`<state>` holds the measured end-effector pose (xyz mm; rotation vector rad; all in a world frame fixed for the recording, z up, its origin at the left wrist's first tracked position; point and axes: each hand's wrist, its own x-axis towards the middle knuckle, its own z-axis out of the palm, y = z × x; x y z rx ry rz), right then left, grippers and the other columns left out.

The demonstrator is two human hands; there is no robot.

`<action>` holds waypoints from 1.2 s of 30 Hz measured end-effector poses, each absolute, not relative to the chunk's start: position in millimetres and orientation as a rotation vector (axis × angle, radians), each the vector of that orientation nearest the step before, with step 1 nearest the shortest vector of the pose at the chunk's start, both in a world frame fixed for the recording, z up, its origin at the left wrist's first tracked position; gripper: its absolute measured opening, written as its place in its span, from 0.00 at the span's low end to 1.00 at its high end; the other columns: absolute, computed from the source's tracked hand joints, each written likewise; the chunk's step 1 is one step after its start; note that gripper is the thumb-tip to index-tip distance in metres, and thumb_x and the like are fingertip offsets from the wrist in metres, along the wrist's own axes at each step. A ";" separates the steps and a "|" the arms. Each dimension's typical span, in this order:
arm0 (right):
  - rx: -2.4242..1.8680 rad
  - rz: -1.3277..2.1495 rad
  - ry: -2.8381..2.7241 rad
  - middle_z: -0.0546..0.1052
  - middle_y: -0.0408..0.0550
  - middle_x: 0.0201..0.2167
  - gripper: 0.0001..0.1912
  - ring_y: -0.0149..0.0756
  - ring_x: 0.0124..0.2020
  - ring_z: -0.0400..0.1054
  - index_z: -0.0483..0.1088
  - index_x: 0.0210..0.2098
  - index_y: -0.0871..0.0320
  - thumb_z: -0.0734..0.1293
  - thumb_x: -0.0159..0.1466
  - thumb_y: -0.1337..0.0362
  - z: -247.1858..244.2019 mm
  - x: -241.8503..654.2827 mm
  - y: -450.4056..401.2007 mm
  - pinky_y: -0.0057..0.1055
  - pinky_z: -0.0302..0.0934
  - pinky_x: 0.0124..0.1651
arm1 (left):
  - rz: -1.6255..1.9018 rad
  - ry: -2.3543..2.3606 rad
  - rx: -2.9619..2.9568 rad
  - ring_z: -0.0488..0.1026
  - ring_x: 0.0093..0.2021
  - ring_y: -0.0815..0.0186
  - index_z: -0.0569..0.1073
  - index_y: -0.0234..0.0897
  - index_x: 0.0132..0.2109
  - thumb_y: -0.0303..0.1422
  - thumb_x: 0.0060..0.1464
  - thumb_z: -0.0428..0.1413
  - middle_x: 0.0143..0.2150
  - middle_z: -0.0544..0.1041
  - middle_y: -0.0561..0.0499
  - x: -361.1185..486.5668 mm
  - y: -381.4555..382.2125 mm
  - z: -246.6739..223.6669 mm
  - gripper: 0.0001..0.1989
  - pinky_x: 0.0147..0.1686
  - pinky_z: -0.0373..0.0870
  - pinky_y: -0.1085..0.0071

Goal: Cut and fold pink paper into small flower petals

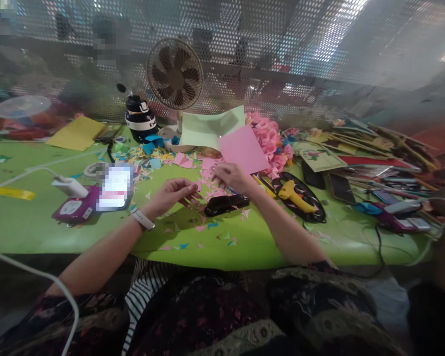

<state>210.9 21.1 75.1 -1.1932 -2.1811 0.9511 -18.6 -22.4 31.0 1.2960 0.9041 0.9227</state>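
Observation:
My left hand [176, 193], with a white band on its wrist, is curled with thumb and forefinger drawn together above the green table [222, 252]. A speck of pink shows at its fingertips, too small to name. My right hand [232, 177] has its fingers bent in a pinch over pink paper scraps [207, 165]; what they hold, if anything, is hidden. Between and below the hands lies a black stapler [226, 203]. A sheet of pink paper [244, 148] leans behind my right hand, beside a light green sheet [207, 127] and a bunch of pink paper flowers [265, 136].
A yellow glue gun [295, 196] rests on a black holder at right. Phones and stacked papers [374, 141] lie beyond. To the left are a lit phone [114, 190], a purple power block [76, 210] and white cables. A fan [175, 76] and dark bottle [141, 121] stand behind.

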 end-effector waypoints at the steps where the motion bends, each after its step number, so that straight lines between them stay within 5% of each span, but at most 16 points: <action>1: -1.312 0.782 -2.163 0.74 0.48 0.29 0.17 0.31 0.27 0.66 0.68 0.32 0.60 0.58 0.69 0.55 75.8 220.7 29.9 0.28 0.59 0.32 | 0.943 0.922 1.271 0.79 0.29 0.66 0.76 0.33 0.38 0.48 0.47 0.66 0.35 0.82 0.45 -18.7 -21.6 31.5 0.22 0.27 0.75 0.74; 4: -1.765 0.307 -2.241 0.78 0.54 0.33 0.08 0.39 0.35 0.70 0.73 0.33 0.62 0.65 0.61 0.63 71.2 245.4 53.8 0.30 0.59 0.37 | 0.987 0.939 1.221 0.80 0.31 0.66 0.77 0.33 0.40 0.46 0.45 0.67 0.35 0.82 0.45 -19.5 -19.3 31.5 0.22 0.28 0.75 0.74; 6: -2.008 0.225 -2.320 0.79 0.57 0.36 0.11 0.43 0.38 0.72 0.76 0.36 0.63 0.66 0.59 0.62 64.4 253.0 63.0 0.31 0.59 0.37 | 0.995 0.937 1.212 0.80 0.33 0.65 0.78 0.34 0.40 0.45 0.45 0.68 0.35 0.82 0.45 -20.4 -17.8 30.6 0.21 0.28 0.74 0.74; 13: -2.135 0.238 -2.433 0.80 0.60 0.40 0.21 0.45 0.41 0.73 0.76 0.44 0.63 0.68 0.57 0.55 51.9 243.9 65.2 0.31 0.61 0.38 | 0.993 0.961 1.209 0.80 0.33 0.65 0.77 0.33 0.39 0.42 0.44 0.68 0.37 0.82 0.45 -21.8 -14.6 28.1 0.20 0.28 0.74 0.74; 22: -2.106 0.272 -2.456 0.80 0.59 0.31 0.17 0.42 0.32 0.72 0.77 0.37 0.66 0.68 0.56 0.58 53.6 247.1 66.0 0.29 0.56 0.31 | 1.045 0.950 1.184 0.80 0.35 0.65 0.79 0.32 0.39 0.41 0.45 0.69 0.37 0.83 0.44 -20.4 -13.8 26.8 0.18 0.35 0.77 0.71; 31: -1.943 0.545 -2.370 0.70 0.45 0.16 0.10 0.32 0.22 0.63 0.72 0.20 0.62 0.69 0.54 0.63 59.2 263.9 72.4 0.29 0.53 0.27 | 1.044 0.946 1.189 0.81 0.37 0.64 0.80 0.34 0.40 0.40 0.45 0.69 0.39 0.83 0.45 -23.4 -10.6 21.9 0.17 0.38 0.77 0.68; 36: -1.716 1.073 -1.977 0.73 0.46 0.22 0.02 0.28 0.22 0.64 0.73 0.24 0.62 0.69 0.53 0.71 62.1 266.1 71.6 0.26 0.57 0.25 | 1.078 0.950 1.147 0.80 0.36 0.66 0.80 0.34 0.38 0.36 0.44 0.69 0.36 0.83 0.46 -21.0 -10.4 23.4 0.14 0.44 0.76 0.66</action>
